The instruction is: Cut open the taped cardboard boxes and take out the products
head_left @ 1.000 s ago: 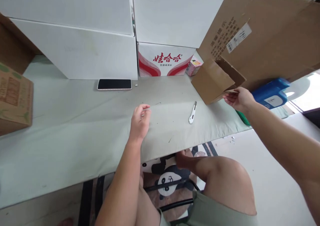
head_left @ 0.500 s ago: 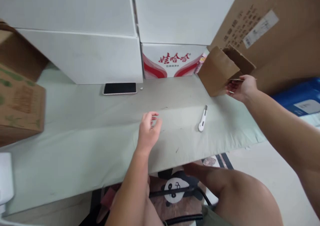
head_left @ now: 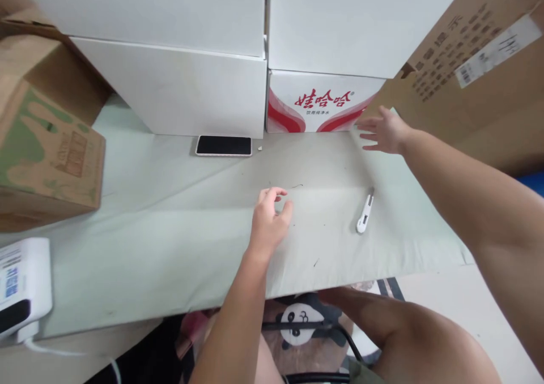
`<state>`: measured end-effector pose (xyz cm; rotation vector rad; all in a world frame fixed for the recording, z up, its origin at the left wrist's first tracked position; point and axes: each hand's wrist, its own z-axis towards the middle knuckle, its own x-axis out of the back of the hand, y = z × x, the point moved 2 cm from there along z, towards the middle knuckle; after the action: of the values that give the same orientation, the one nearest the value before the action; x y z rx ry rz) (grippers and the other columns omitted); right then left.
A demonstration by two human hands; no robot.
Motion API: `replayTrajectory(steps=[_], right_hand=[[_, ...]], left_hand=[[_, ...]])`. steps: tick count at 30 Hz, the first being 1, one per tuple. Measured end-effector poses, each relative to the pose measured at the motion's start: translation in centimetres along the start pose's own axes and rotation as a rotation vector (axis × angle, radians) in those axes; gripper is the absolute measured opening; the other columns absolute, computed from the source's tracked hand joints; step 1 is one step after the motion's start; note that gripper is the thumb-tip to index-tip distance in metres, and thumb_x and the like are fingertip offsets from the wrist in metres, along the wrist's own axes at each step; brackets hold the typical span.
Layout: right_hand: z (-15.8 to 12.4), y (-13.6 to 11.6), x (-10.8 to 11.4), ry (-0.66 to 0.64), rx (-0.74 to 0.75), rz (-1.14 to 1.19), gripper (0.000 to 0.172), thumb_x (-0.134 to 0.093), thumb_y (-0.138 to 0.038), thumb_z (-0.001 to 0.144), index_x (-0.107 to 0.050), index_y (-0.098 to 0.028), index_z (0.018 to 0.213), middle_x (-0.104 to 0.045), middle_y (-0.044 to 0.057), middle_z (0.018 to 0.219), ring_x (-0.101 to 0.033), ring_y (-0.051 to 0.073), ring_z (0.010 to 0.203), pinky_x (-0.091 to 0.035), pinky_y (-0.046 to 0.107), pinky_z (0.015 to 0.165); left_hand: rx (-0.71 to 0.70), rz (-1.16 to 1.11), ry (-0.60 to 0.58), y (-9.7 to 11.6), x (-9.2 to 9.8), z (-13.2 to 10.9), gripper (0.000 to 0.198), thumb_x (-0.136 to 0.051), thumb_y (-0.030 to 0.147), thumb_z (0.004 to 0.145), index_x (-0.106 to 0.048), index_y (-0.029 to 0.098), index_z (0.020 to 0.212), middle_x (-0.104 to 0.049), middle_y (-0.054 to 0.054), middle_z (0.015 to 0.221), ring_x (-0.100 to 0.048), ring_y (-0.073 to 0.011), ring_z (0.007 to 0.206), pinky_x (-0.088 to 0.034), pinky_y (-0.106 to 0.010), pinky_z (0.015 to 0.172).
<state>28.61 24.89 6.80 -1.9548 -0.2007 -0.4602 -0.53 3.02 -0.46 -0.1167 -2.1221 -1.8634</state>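
My right hand [head_left: 386, 131] reaches out near the right end of the white box with red lettering [head_left: 325, 102]. Its fingers are spread and hold nothing. My left hand [head_left: 272, 220] hovers over or rests on the pale green cloth [head_left: 182, 220], thumb and curled fingers apart, with nothing between them. Between the hands and closer to the table's front edge lies a white utility knife [head_left: 365, 213], its tip pointing away from me. A phone [head_left: 224, 146] with a dark screen lies flat at the foot of the white boxes.
White boxes [head_left: 170, 89] are stacked along the back. A printed brown carton [head_left: 63, 152] stands at the left, and a large cardboard sheet or box [head_left: 488, 106] leans at the right. A white device [head_left: 29, 282] with a cable sits at the front left. A panda-print seat [head_left: 301, 321] shows below.
The small open cardboard box that my right hand held has gone from view, and that hand is now open. The view has shifted left. My left hand keeps nearly the same pose.
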Motion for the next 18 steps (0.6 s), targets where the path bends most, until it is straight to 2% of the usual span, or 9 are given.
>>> replayTrajectory(steps=[3, 6, 9, 12, 15, 18], right_hand=[[-2.9, -0.2, -3.5, -0.064, 0.080, -0.075, 0.040, -0.040, -0.038, 0.104, -0.072, -0.019, 0.091, -0.069, 0.018, 0.136, -0.068, 0.019, 0.103, -0.050, 0.041, 0.086], [-6.6, -1.1, -8.0, -0.130, 0.235, -0.136, 0.017, -0.055, -0.017, 0.093, -0.072, -0.019, 0.087, -0.074, 0.011, 0.113, -0.068, 0.015, 0.091, -0.051, 0.032, 0.082], [-10.8, -2.5, -13.5, -0.278, 0.462, -0.178, 0.015, -0.060, -0.010, 0.084, -0.072, -0.019, 0.088, -0.073, 0.005, 0.092, -0.067, 0.015, 0.084, -0.051, 0.028, 0.076], [-15.0, -3.5, -18.4, -0.466, 0.639, -0.167, 0.014, -0.060, -0.014, 0.085, -0.072, -0.019, 0.091, -0.071, 0.003, 0.086, -0.066, 0.016, 0.083, -0.051, 0.029, 0.072], [-18.1, -3.2, -21.0, -0.583, 0.719, -0.128, 0.014, -0.058, -0.019, 0.087, -0.071, -0.019, 0.092, -0.071, 0.003, 0.087, -0.066, 0.017, 0.085, -0.051, 0.030, 0.075], [-19.5, -1.4, -21.1, -0.607, 0.718, -0.065, 0.014, -0.058, -0.024, 0.085, -0.070, -0.020, 0.091, -0.071, 0.002, 0.089, -0.066, 0.016, 0.086, -0.052, 0.030, 0.076]], left_hand=[[-0.015, -0.048, 0.019, 0.0, 0.4, -0.5, 0.013, -0.059, 0.022, 0.091, -0.066, 0.022, 0.102, -0.064, -0.009, 0.120, -0.065, -0.0221, 0.113, -0.054, -0.032, 0.083], [-0.011, -0.070, 0.030, 0.0, 1.1, -1.2, 0.011, -0.060, 0.021, 0.091, -0.066, 0.022, 0.100, -0.064, -0.008, 0.119, -0.065, -0.0216, 0.111, -0.055, -0.032, 0.085], [0.000, -0.062, 0.027, -0.2, 1.9, -1.7, 0.010, -0.062, 0.020, 0.090, -0.066, 0.021, 0.099, -0.064, -0.008, 0.118, -0.066, -0.0212, 0.109, -0.055, -0.033, 0.090], [0.005, -0.031, 0.042, -0.4, 2.9, -2.1, 0.012, -0.062, 0.018, 0.090, -0.066, 0.022, 0.100, -0.064, -0.008, 0.115, -0.066, -0.0215, 0.108, -0.055, -0.035, 0.094], [0.013, -0.019, 0.065, -0.8, 3.9, -2.3, 0.013, -0.061, 0.018, 0.090, -0.066, 0.022, 0.101, -0.064, -0.008, 0.114, -0.066, -0.0215, 0.106, -0.054, -0.038, 0.098], [0.016, -0.034, 0.078, -1.1, 4.5, -2.4, 0.011, -0.061, 0.018, 0.090, -0.065, 0.023, 0.100, -0.065, -0.008, 0.116, -0.066, -0.0216, 0.106, -0.053, -0.039, 0.098]])
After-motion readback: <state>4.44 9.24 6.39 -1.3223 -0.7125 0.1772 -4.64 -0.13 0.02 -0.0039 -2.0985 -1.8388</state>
